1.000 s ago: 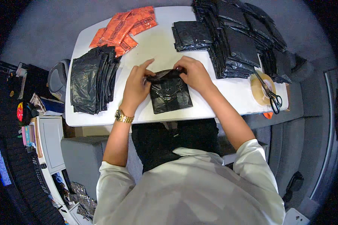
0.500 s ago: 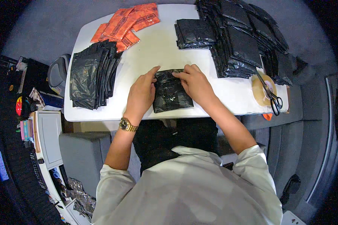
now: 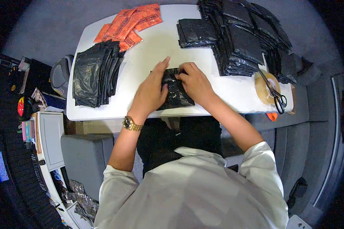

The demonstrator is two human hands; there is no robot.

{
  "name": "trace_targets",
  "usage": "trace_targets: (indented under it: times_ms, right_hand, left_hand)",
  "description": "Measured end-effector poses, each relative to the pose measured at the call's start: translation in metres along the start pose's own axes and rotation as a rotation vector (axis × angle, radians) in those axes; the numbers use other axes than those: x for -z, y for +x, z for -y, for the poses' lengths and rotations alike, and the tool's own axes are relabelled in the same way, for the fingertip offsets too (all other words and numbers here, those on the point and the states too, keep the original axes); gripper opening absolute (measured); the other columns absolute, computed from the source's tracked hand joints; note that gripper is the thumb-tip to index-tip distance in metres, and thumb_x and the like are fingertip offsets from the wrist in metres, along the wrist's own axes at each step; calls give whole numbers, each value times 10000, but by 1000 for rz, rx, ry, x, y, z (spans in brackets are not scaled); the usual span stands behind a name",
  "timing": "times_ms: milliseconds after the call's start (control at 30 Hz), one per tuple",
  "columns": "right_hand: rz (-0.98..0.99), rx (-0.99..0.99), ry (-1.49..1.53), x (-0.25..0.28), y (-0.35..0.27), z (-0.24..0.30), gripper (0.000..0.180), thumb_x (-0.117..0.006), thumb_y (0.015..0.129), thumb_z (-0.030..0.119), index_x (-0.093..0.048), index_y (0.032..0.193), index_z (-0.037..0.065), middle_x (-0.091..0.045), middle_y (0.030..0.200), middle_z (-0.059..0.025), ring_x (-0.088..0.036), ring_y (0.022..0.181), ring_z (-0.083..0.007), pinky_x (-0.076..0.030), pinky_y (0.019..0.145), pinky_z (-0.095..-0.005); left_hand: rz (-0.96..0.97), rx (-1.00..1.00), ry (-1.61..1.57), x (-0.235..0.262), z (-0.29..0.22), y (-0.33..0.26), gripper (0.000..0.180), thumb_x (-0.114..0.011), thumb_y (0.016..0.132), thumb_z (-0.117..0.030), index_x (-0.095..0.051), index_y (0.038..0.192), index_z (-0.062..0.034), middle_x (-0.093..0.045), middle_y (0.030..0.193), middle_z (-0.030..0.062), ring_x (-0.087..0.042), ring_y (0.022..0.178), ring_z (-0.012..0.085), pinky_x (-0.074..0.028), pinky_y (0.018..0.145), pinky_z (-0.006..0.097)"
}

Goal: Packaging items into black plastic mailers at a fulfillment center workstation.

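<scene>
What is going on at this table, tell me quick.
A person sits at a white table, both hands pressed flat on a black plastic bag near its front edge. The left hand covers the bag's left side; the right hand pinches its top. Flat black bags lie stacked to the left, folded black bags to the right, orange packets at the back, and scissors on a tape roll.

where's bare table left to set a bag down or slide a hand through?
Bare white table: the strip between the orange packets and the small black pile, running down to the hands. Also the near edge between the loose black bags and the left hand, and right of the right hand before the tape roll. The far right is crowded with tall black stacks.
</scene>
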State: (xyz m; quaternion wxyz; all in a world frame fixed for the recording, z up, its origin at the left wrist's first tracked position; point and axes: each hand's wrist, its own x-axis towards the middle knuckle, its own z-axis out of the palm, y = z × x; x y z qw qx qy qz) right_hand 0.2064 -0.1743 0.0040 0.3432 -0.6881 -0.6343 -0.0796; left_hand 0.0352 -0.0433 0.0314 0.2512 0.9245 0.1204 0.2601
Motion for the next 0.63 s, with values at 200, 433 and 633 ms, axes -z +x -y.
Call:
trace_targets:
  times_ms: [200, 433, 633]
  right_hand:
    - [225, -51, -10, 4, -9, -5, 303, -639, 874, -3, -744, 1154, -55, -670, 1334, -188, -643, 1228, -395, -567, 1019, -445]
    - [207, -129, -185, -17, -21, 34, 574, -561, 1054, 214, -471, 1570, -22, -440, 1646, -253, -420, 1525, -420, -350, 1264, -516]
    - [320, -180, -172, -13, -31, 30, 646, -532, 1087, 313, -401, 1641, 8, -349, 1738, -194, -276, 1624, -411, -223, 1325, -546]
  left_hand:
    - [184, 43, 118, -22, -4, -16, 807, -581, 1018, -94, -153, 1685, 55, -356, 1712, 251, -423, 1508, 495, -322, 1279, 576]
    - [151, 21, 269, -31, -2, -27, 761, -555, 1013, -200, -260, 1658, 75, -338, 1720, 248, -370, 1563, 436, -288, 1285, 600]
    - [221, 71, 370, -30, -6, -30, 796, -575, 1006, -265, -269, 1688, 9, -301, 1754, 208, -309, 1612, 401, -223, 1253, 736]
